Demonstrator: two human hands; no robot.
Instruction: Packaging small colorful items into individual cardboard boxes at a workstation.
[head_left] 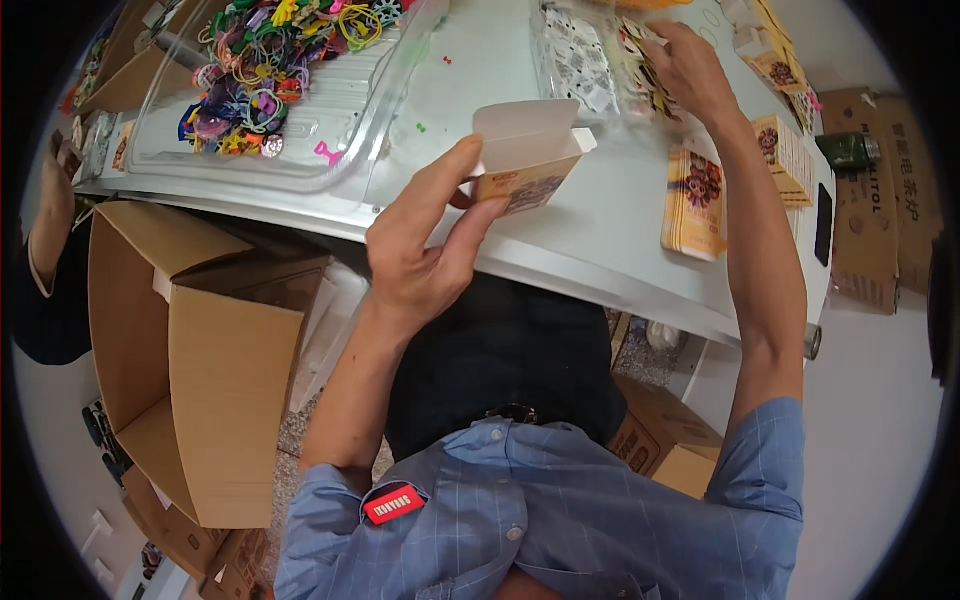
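Observation:
My left hand (pixel 425 235) is closed around a small yellow carton (pixel 530 187) with a cartoon print, held above the table's front edge. Its top stands open with the white flaps up; the inside is mostly hidden. My right hand (pixel 692 75) reaches into a clear plastic tray (pixel 615 122) at the back. There, its bent fingers are at some small dark-and-yellow pieces (pixel 640 75), and what they pinch is too small to make out. Beside these pieces lie white printed packets (pixel 580 65). Under my right forearm sits a stack of flat yellow cartons (pixel 697 200).
A large clear tray (pixel 345 165) of colourful small trinkets (pixel 265 75) takes up the back left. More cartons (pixel 785 160), a green jar (pixel 848 150) and a black phone (pixel 824 225) are at the right. An open cardboard box (pixel 235 400) stands below left, near another person's arm (pixel 52 215).

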